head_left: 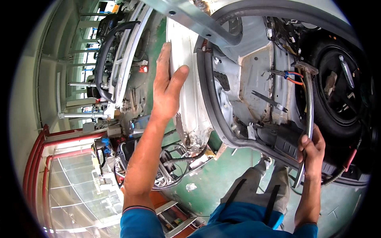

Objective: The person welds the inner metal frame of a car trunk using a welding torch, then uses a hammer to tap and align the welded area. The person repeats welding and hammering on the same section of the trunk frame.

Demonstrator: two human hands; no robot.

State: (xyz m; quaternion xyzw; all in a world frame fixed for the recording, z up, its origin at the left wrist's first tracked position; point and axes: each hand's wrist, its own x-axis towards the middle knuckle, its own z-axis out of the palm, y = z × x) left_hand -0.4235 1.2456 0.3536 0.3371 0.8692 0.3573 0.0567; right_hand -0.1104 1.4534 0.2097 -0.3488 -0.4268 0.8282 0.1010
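Your left hand [166, 85] presses flat and open against the white car panel [186, 91]; your right hand [311, 148] has its grip closed around a long metal bar [309, 103].

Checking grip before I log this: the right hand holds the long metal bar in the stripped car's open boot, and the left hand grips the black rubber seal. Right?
Not quite. The right hand does hold the long metal bar, but the left hand lies flat and open on the white body panel, beside the black rubber seal, not gripping it. The head view shows this.
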